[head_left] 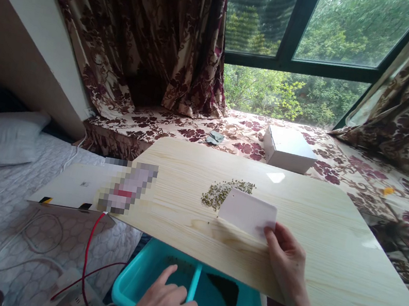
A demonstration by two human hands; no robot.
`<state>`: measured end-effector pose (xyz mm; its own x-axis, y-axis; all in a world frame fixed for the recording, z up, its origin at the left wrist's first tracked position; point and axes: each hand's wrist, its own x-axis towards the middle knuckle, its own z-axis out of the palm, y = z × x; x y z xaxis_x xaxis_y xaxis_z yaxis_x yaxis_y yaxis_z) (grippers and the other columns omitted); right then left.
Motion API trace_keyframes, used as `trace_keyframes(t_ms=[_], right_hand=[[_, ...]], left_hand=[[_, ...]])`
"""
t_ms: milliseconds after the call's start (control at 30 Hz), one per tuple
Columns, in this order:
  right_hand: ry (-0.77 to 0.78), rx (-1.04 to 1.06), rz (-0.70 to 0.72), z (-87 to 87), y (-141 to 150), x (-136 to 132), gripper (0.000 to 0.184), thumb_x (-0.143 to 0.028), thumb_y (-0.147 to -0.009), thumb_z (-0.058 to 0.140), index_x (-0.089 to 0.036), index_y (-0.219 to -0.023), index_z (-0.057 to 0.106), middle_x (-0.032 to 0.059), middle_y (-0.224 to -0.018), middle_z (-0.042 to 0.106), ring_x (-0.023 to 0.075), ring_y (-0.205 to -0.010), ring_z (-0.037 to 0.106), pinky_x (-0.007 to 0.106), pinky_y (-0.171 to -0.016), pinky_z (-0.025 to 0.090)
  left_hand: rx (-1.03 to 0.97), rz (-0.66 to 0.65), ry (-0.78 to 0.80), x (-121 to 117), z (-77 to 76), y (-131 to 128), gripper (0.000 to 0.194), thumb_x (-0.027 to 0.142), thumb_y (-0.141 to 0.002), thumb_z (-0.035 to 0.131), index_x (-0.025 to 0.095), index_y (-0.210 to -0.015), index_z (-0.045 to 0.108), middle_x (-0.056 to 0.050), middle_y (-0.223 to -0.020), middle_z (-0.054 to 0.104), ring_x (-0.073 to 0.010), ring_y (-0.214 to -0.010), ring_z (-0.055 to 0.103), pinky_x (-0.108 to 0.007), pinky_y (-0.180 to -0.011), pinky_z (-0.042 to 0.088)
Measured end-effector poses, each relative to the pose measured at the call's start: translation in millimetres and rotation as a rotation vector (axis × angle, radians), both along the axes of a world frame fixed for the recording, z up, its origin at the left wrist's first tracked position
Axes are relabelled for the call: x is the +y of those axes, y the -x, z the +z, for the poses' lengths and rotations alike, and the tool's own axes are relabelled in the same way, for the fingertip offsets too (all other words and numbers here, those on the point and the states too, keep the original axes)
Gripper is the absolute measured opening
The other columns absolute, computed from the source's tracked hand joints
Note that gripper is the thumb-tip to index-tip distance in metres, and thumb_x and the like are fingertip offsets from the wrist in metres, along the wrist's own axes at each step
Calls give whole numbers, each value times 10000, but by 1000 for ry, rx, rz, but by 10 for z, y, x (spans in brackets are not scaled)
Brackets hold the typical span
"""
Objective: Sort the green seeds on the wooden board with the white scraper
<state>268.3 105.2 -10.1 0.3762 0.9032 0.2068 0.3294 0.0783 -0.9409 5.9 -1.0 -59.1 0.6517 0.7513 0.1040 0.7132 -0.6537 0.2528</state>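
A small heap of greenish-brown beans or seeds [217, 193], mixed with white bits, lies spread on the light wood-grain table [177, 221]. My right hand [287, 255] pinches the right end of a thin white rectangular plastic sheet [247, 212] with rounded corners. The sheet is tilted over the table, its left end beside the heap and covering part of it. Lower down, my left hand [167, 301] is over a teal divided bin [129, 276], one finger stretched out and the others bent. Nothing shows in that hand; whether it touches the bin's divider is unclear. Dark material [224, 292] lies in the right compartment.
A white box [289, 149] and a greenish crumpled cloth or paper [215, 137] lie on the flowered window seat. At the table's left are a blurred-out item [131, 188], a flat white box [69, 185] and a red cable [88, 248]. A bed [42, 157] is beyond.
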Motion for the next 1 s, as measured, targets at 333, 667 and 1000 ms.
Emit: trace_keyframes(t_ms=[333, 667, 1000], right_hand=[[6, 16, -24, -21, -6, 6, 255, -361, -702, 623, -187, -868, 707, 63, -820, 761, 229, -742, 701, 325, -693, 555], [1, 48, 11, -25, -16, 6, 251, -373, -689, 653, -194, -855, 713, 65, -841, 763, 247, -800, 707, 344, -730, 564], [78, 101, 53, -18, 32, -159, 255, -388, -616, 708, -213, -800, 724, 61, -852, 768, 247, -794, 706, 308, -724, 569]], left_hand=[[28, 43, 183, 17, 462, 30, 183, 292, -795, 714, 259, -895, 564, 69, -792, 553, -141, -777, 597, -500, -1050, 329], [53, 47, 176, 19, 491, 32, 226, 274, -768, 747, 254, -910, 572, 56, -824, 583, -149, -804, 613, -507, -1045, 337], [-8, 115, 128, 7, 186, 276, 198, 313, -726, 723, 246, -827, 566, 74, -714, 559, -144, -681, 591, -526, -1014, 356]])
